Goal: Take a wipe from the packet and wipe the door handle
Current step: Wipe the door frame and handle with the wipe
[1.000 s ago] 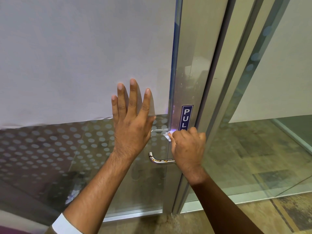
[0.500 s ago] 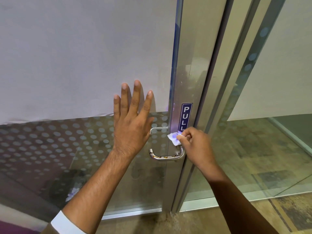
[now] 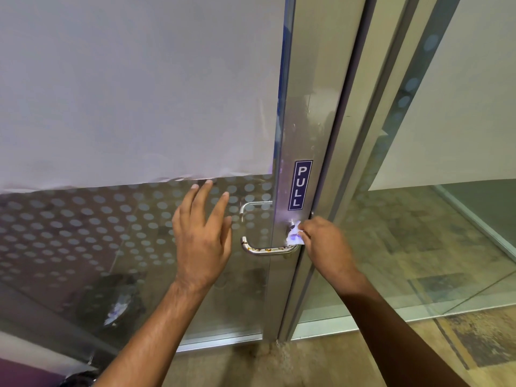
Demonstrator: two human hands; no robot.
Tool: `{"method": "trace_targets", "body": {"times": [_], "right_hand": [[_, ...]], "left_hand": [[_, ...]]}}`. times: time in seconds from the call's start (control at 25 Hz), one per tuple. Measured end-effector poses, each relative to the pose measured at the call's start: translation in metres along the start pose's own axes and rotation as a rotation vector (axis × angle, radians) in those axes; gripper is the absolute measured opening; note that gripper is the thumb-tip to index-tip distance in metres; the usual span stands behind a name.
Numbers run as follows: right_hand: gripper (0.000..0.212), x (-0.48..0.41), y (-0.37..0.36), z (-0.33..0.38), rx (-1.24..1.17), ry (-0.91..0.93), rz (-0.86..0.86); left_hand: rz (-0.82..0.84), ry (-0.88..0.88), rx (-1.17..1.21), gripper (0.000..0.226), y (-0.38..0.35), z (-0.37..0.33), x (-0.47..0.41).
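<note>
A chrome lever door handle (image 3: 265, 249) sticks out of the metal door stile (image 3: 304, 129) under a blue PULL label (image 3: 299, 185). My right hand (image 3: 325, 244) pinches a small white wipe (image 3: 294, 236) and presses it against the handle's base at the stile. My left hand (image 3: 202, 236) hovers with fingers spread in front of the dotted glass, just left of the handle. The wipe packet is out of sight.
The glass door (image 3: 125, 233) carries a white sheet (image 3: 134, 88) on its upper part and frosted dots below. A fixed glass panel (image 3: 418, 219) stands to the right. Worn flooring (image 3: 349, 358) lies below.
My left hand has dropped lower and come off the white sheet. My right hand has moved the wipe from beside the label to the base of the handle.
</note>
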State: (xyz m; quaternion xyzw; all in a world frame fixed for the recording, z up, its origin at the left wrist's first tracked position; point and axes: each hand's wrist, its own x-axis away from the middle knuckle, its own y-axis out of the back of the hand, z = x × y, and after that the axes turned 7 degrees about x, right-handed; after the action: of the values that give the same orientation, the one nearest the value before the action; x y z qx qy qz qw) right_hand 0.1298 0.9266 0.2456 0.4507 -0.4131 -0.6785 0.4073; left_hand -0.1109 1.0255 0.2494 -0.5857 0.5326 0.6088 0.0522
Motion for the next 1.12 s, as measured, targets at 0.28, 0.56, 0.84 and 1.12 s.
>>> {"method": "trace_targets", "body": {"times": [0.28,0.56,0.84,1.12], "right_hand": [[0.028,0.014,-0.023,-0.006,-0.048,-0.050,0.046],[0.023,0.005,-0.018,-0.009,-0.221,-0.089,0.002],[0.017,0.020,-0.026,-0.002,-0.303,-0.093,-0.004],[0.023,0.009,-0.027,-0.002,-0.236,-0.167,-0.028]], "left_hand": [[0.124,0.057,-0.126,0.071,-0.008,0.020,0.017],[0.163,0.068,-0.142,0.078,-0.017,0.023,0.020],[0.169,0.059,-0.143,0.080,-0.018,0.025,0.021],[0.188,0.047,-0.152,0.083,-0.016,0.028,0.021]]}}
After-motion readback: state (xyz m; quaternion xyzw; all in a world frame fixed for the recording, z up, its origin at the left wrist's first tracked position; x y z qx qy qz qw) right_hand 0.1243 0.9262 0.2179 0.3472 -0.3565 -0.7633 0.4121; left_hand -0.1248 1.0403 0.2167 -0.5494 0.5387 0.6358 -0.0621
